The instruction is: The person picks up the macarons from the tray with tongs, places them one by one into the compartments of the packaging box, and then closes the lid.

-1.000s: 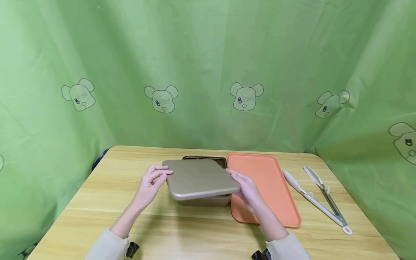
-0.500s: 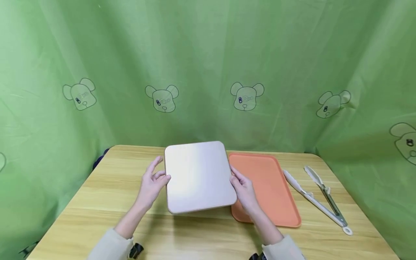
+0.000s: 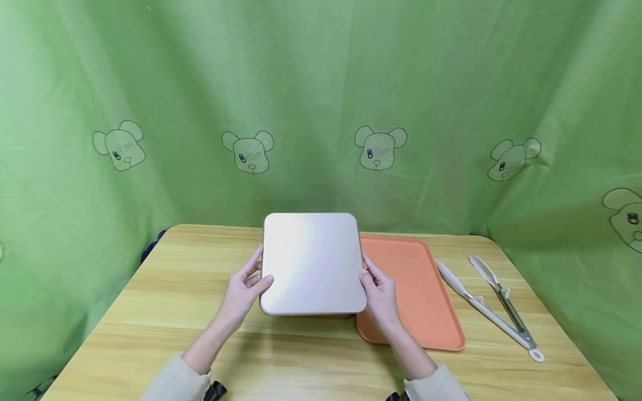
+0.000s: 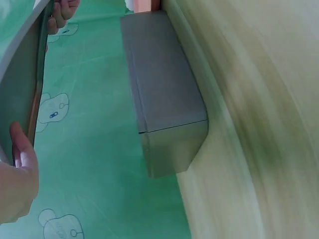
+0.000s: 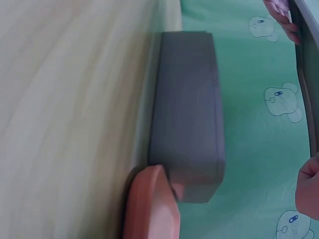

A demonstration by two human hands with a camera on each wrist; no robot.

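Observation:
A square lid (image 3: pixel 313 264) with rounded corners hangs in the air, tilted so its pale, shiny top faces me. My left hand (image 3: pixel 243 292) pinches its left edge, thumb on top and fingers behind. On the opposite edge my right hand (image 3: pixel 379 292) grips likewise. Below the lid, apart from it, a grey-brown rectangular box (image 4: pixel 164 74) stands on the table, and the right wrist view shows the same box (image 5: pixel 187 109) from its other side. From the head, the lid hides nearly all of the box, so its inside cannot be seen.
An orange tray (image 3: pixel 411 289) lies against the box's right side. Farther right, metal tongs (image 3: pixel 494 306) with pale tips lie spread on the wooden table (image 3: pixel 150 312). A green curtain (image 3: pixel 311 100) with bear heads hangs behind and at both sides.
The lid has been lifted off the box and tipped up, its top turned toward me. It has since levelled sideways, and my left fingers have closed more firmly on its edge.

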